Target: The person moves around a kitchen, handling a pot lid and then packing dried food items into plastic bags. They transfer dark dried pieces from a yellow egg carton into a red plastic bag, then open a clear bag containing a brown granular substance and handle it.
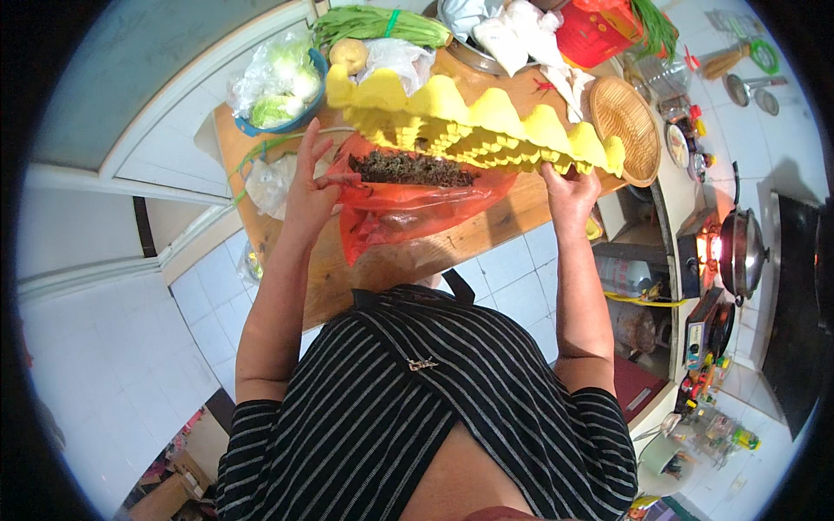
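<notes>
My right hand (573,192) grips the near right edge of a yellow moulded egg tray (482,120). The tray is tilted above the wooden table, and its layered edge looks like more than one tray nested together. Below it lies a red plastic bag (417,211), spread open around a dark, crumbly, dried plant-like material (410,168). My left hand (316,179) is at the bag's left rim with its outer fingers spread. Its thumb and index finger are over the red plastic; whether they pinch it is unclear. The tray hides part of the bag's far side.
On the wooden table (417,260) are a blue basin (316,107) of wrapped cabbage, a potato (348,55), leafy greens (371,27), a clear bag (267,185) and a wicker basket (622,130). A red container (589,32) stands behind. At right, a lidded pan (743,254) sits by a glowing burner (709,247).
</notes>
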`<move>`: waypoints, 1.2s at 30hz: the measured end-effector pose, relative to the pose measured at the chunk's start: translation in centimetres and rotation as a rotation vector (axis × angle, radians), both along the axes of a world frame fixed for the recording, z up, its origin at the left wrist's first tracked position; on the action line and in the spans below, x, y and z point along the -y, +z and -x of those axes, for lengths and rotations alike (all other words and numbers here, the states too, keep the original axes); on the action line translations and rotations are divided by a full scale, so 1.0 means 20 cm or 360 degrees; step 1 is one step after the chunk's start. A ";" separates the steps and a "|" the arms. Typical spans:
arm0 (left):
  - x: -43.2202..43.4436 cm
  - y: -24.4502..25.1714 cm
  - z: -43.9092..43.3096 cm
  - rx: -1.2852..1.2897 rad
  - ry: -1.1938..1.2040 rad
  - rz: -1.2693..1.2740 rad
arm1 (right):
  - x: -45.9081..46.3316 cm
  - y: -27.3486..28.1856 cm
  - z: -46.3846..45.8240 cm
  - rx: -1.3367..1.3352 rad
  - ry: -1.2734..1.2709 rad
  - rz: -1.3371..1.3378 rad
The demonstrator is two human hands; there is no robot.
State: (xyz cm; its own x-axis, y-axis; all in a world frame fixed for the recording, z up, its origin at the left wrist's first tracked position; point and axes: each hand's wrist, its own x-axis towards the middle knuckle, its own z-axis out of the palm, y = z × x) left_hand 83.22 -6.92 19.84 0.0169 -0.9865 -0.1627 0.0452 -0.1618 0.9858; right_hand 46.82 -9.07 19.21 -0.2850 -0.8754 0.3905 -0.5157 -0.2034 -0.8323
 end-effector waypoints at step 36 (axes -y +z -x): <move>-0.03 0.04 0.09 0.0942 -0.0496 0.0481 | -0.10 -0.35 0.56 0.1983 -0.0671 -0.0531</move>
State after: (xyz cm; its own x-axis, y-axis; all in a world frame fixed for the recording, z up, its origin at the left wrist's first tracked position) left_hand 81.48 -6.30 20.57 -0.2713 -0.9602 0.0666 -0.5122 0.2026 0.8346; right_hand 35.58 -7.02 12.19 -0.5582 -0.6359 -0.5330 0.6371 0.0831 -0.7663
